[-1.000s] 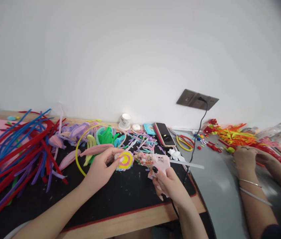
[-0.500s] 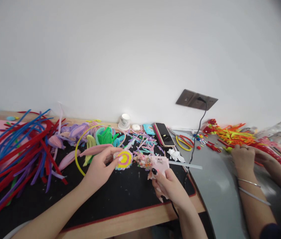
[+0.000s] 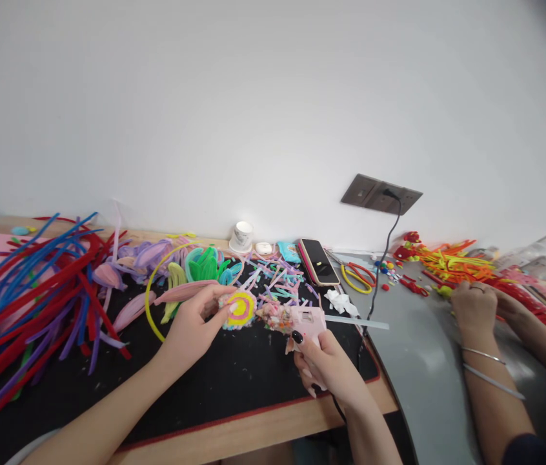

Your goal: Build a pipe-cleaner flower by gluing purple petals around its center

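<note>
My left hand [image 3: 202,323] pinches a round yellow-and-pink swirl disc [image 3: 241,309] with a pale fuzzy edge, seemingly made of pipe cleaner, above the black mat [image 3: 195,394]. My right hand [image 3: 328,365] is wrapped round a pink hot glue gun [image 3: 310,320], whose decorated, bead-covered front points left at the disc. A translucent glue stick [image 3: 357,322] juts from the gun's back. Between the gun's front and the disc's right edge the gap is very small; whether they touch I cannot tell. Short pastel pipe cleaner pieces [image 3: 277,278] lie scattered just behind.
Long red, blue and purple pipe cleaners [image 3: 60,284] heap at left, beside pastel and green petals [image 3: 208,265]. A phone [image 3: 319,261], scissors [image 3: 357,276], crumpled tissue [image 3: 341,301] and paper cup [image 3: 242,236] sit behind. A cord [image 3: 379,278] runs to the wall socket [image 3: 382,194]. Another person's hands [image 3: 476,307] work at right.
My right hand and the glue gun have shifted slightly left, closer to the disc. The disc has moved very little in my left hand.
</note>
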The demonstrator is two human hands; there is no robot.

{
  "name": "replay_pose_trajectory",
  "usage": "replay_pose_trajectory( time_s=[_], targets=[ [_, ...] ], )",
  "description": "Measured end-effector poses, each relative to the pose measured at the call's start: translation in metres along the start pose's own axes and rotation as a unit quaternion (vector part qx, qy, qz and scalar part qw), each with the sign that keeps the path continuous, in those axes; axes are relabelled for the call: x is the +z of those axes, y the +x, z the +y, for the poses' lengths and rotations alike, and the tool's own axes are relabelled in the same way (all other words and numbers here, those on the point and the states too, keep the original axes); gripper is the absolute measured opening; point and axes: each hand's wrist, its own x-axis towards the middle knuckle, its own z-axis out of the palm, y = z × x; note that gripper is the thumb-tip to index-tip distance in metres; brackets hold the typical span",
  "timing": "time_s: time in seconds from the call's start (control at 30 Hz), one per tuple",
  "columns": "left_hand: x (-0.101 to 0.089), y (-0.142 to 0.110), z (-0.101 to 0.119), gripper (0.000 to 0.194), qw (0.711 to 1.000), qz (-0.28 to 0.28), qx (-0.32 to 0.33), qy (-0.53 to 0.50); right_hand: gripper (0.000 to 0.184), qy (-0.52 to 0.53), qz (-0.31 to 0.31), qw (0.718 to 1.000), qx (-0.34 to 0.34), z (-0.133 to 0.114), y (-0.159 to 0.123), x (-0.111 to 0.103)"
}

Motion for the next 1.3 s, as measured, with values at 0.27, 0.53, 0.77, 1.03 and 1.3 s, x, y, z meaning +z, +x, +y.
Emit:
replay_pose_trajectory(
  time_s=[0.27,0.53,0.77,1.03,1.3],
  targets=[
    [0.001,0.000,0.002,0.029,1.000,-0.005,-0.007,-0.018,0.045,-0.007,0.012,1.000,0.008,-0.002,0.002,-0.002],
    [0.000,-0.001,-0.001,0.030,1.000,-0.020,-0.009,-0.014,0.048,0.003,0.010,1.000,-0.009,-0.009,0.001,0.000],
    [0.001,0.000,0.005,0.029,0.999,-0.016,-0.017,-0.029,0.045,0.005,0.018,1.000,-0.004,-0.010,0.001,0.000],
    [-0.001,0.002,0.008,0.028,0.999,0.010,-0.007,-0.048,0.047,-0.008,0.015,1.000,0.005,-0.010,-0.001,0.003],
    [0.000,0.004,0.012,0.032,0.998,0.026,-0.011,-0.054,0.043,0.011,0.004,1.000,0.002,-0.002,-0.003,0.002]
  ],
)
